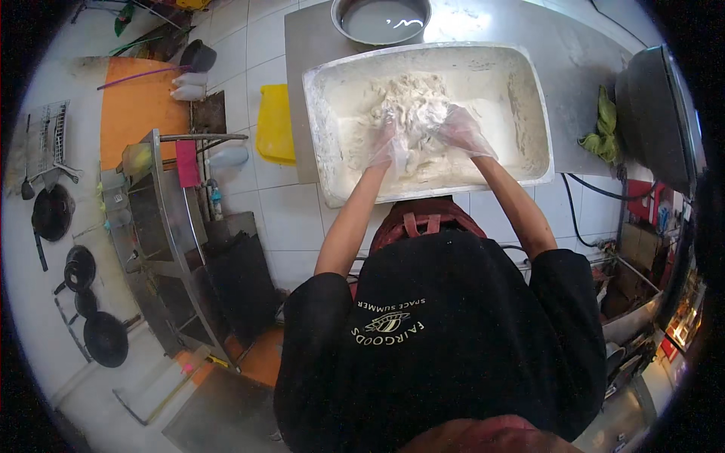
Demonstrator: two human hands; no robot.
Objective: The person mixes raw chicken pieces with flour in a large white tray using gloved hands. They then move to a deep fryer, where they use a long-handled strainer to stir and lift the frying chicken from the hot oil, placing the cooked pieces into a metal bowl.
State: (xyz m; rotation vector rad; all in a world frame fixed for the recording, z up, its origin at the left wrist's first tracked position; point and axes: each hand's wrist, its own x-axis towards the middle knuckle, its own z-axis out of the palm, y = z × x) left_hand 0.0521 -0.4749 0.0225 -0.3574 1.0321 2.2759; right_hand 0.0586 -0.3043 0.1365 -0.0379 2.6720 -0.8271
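Note:
A large rectangular metal tub (537, 122) sits at the front edge of a steel table, holding white flour (490, 116) and shaggy, partly wet dough (410, 93). Both my hands wear clear plastic gloves and are inside the tub. My left hand (386, 139) grips the near left side of the dough clump. From the right, my right hand (461, 131) holds the same clump, its fingertips partly hidden by dough and flour. Loose floury crumbs lie around and between my hands.
A round metal basin of liquid (382, 22) stands behind the tub on the steel table (572, 107). To the right are a green cloth (601, 127) and a large dark basin (660, 119). A yellow bin (274, 124) and a metal rack (175, 249) stand to the left.

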